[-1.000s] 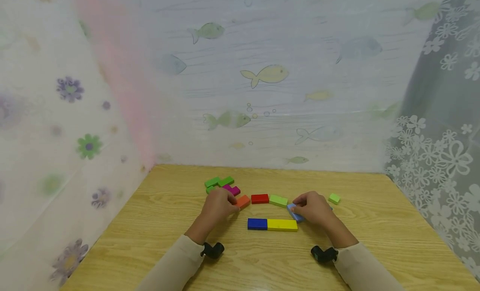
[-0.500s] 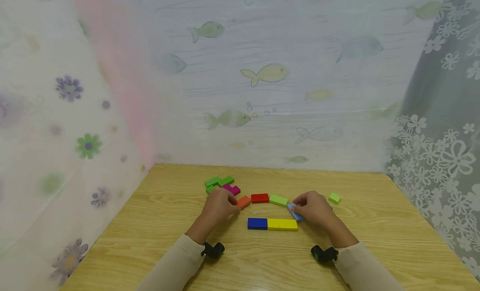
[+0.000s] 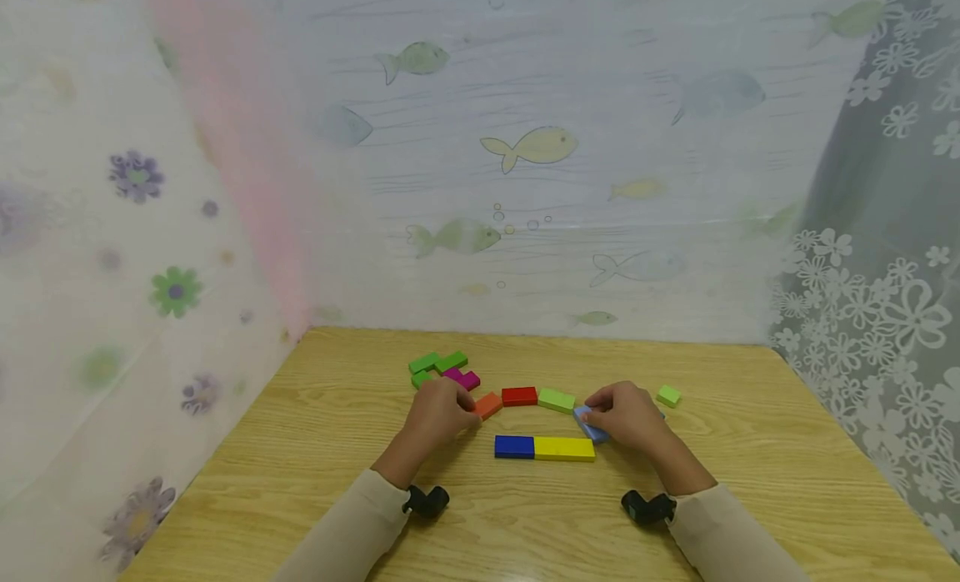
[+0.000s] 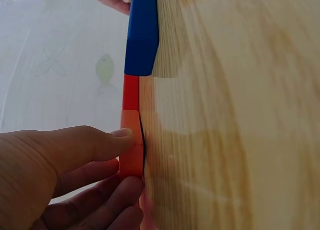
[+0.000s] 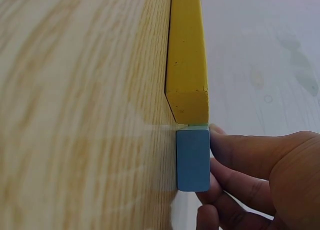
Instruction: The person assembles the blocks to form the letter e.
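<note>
Over the last second hardly anything has shifted: the left hand pinches the orange block, the right hand the light blue block, so the block layout stands unaltered. Between both sets of fingertips lie the red block and light green block; closer to the wrists, the dark blue block meets the yellow block. No container shows.

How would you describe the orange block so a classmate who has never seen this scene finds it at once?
On the wooden table, a curved row of blocks runs beyond the blue block and yellow block. Follow the curve to the left hand, which holds the orange block. It is the only orange one, slanted beside the red block.
</note>
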Demonstrator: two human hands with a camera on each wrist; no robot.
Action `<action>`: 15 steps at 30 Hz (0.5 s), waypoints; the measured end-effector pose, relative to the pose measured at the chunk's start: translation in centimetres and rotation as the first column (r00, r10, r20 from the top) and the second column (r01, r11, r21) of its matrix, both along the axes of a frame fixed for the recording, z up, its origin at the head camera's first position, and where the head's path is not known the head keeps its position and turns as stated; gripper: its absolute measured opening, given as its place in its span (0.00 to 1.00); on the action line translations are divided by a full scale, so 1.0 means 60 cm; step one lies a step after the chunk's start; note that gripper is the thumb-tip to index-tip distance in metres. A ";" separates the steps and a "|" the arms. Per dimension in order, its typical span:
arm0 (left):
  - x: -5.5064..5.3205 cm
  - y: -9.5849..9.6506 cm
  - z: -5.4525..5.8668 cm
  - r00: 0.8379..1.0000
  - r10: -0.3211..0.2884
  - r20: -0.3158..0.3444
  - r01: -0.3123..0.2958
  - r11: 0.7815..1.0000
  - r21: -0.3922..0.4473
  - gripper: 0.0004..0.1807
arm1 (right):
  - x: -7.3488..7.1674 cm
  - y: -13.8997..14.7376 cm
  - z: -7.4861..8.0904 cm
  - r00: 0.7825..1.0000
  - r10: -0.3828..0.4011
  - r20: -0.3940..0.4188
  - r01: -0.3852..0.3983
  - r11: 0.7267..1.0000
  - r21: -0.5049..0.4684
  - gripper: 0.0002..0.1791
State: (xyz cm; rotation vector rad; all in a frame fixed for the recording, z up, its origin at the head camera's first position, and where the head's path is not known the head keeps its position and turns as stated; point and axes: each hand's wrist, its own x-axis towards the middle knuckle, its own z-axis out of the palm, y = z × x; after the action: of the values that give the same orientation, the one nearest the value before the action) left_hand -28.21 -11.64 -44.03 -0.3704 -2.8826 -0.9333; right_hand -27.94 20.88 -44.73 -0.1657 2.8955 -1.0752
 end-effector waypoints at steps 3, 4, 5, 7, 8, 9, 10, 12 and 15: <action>-0.001 0.001 -0.001 1.000 0.002 0.010 -0.002 1.000 0.007 0.06 | -0.001 0.000 0.000 1.000 -0.001 0.001 0.001 1.000 -0.001 0.15; -0.002 0.001 -0.001 1.000 0.001 0.010 -0.001 1.000 0.009 0.06 | -0.001 0.001 0.000 1.000 0.000 0.002 0.000 1.000 -0.002 0.15; -0.002 0.001 -0.001 1.000 -0.001 0.010 0.001 1.000 0.009 0.06 | -0.001 0.001 0.000 1.000 -0.001 0.003 0.001 1.000 -0.001 0.15; -0.003 0.001 -0.002 1.000 -0.003 0.008 0.003 1.000 0.011 0.07 | -0.001 0.001 0.000 1.000 -0.002 0.004 0.002 1.000 -0.001 0.15; -0.003 0.001 -0.002 1.000 -0.003 0.007 0.003 1.000 0.011 0.07 | -0.001 0.001 0.000 1.000 -0.002 0.005 0.002 1.000 0.000 0.15; -0.004 0.001 -0.002 1.000 -0.003 0.006 0.003 1.000 0.011 0.07 | -0.001 0.001 -0.001 1.000 -0.001 0.005 0.001 1.000 0.001 0.14; -0.004 0.000 -0.003 1.000 -0.003 0.005 0.003 1.000 0.011 0.08 | -0.001 0.001 -0.001 1.000 -0.003 0.006 0.003 1.000 0.003 0.14; -0.005 0.000 -0.005 1.000 -0.003 0.002 0.003 1.000 0.012 0.08 | 0.000 0.001 -0.001 1.000 -0.004 0.006 0.004 1.000 0.006 0.14; -0.006 -0.001 -0.006 1.000 -0.002 0.002 0.002 1.000 0.015 0.08 | 0.000 0.000 -0.001 1.000 -0.002 0.005 0.002 1.000 0.004 0.14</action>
State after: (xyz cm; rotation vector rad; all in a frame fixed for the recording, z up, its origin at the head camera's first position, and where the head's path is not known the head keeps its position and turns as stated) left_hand -28.56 -11.70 -44.42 -0.3717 -2.8763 -0.9555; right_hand -27.93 20.89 -44.78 -0.1589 2.8938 -1.0684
